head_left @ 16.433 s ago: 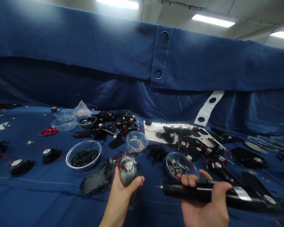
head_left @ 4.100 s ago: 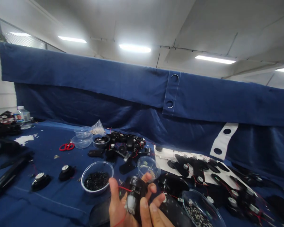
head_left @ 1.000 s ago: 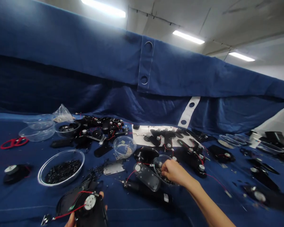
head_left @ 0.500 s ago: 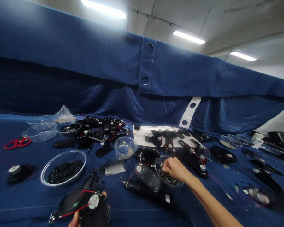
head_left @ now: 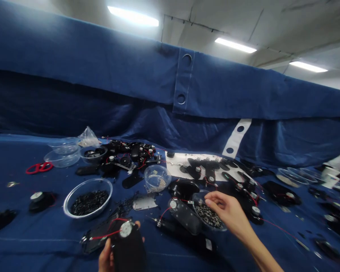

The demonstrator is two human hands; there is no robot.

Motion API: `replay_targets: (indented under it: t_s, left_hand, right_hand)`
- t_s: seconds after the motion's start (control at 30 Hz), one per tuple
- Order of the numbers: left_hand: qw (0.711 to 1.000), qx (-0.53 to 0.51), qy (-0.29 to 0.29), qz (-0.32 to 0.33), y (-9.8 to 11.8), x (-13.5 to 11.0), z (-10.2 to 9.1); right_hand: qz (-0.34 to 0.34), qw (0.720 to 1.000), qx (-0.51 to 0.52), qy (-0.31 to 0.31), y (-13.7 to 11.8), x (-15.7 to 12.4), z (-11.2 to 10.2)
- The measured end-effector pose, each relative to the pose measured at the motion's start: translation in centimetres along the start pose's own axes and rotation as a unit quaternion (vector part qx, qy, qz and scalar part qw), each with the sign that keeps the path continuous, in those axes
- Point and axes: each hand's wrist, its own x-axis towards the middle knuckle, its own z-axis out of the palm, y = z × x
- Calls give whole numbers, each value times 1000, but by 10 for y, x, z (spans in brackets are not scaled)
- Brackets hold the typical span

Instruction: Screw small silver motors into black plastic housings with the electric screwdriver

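We find our left hand [head_left: 107,257] low in the frame, its fingers curled round a black plastic housing [head_left: 129,249] and gripping it, with a round silver disc [head_left: 126,229] facing up and a thin red wire [head_left: 107,236] looping away from it. Our right hand [head_left: 228,213] hangs over a clear plastic bowl of small dark screws [head_left: 197,197], its fingers bent and their tips down at the heap. From this view we cannot tell whether they pinch a screw, since the fingers hide whatever lies beneath them.

Taking that bowl as our landmark, a flat black plate [head_left: 184,216] lies just left of it, partly over a slim black electric screwdriver [head_left: 184,240]. Further left of the bowl sits a dull, thin metal plate [head_left: 143,203], and up and to the left is a smaller clear bowl of pale screws [head_left: 157,166]. Well left of the bowl, a wide clear bowl [head_left: 88,180] holds a rough heap of black screws. Everything rests on soft, creased blue cloth [head_left: 17,245].
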Motion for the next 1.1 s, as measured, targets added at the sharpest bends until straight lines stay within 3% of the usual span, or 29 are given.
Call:
replay_targets:
  t_s: [0.1,0.2,0.3,0.37,0.47,0.6,0.8,1.1]
  left_hand:
    - [997,-9,-73,-21,-15,16,30]
    - [992,-21,-120,-21,-27,28,64]
    - [993,-21,-119,-8,-32,28,90]
    - [995,-13,-94,28,-33,22,98]
    - [992,18,-29,120,-32,14,103]
    - [977,83,21,194,-31,7,111]
    - [969,117,66,207,-25,-3,135]
    - [953,180,96,223,-22,-5,142]
  right_hand:
    - [-43,993,98,56,-40,-35,26]
    - [-63,955,288,34,-83,-56,58]
    - [-102,958,266,-20,-118,-62,81]
    - [-137,971,197,-11,-131,-64,91]
    - [-138,978,154,22,-134,-69,98]
    - [-144,972,180,-50,-120,-71,98]
    - [-109,966,209,-110,-118,-68,88]
    - [-110,964,206,-123,-129,-66,81]
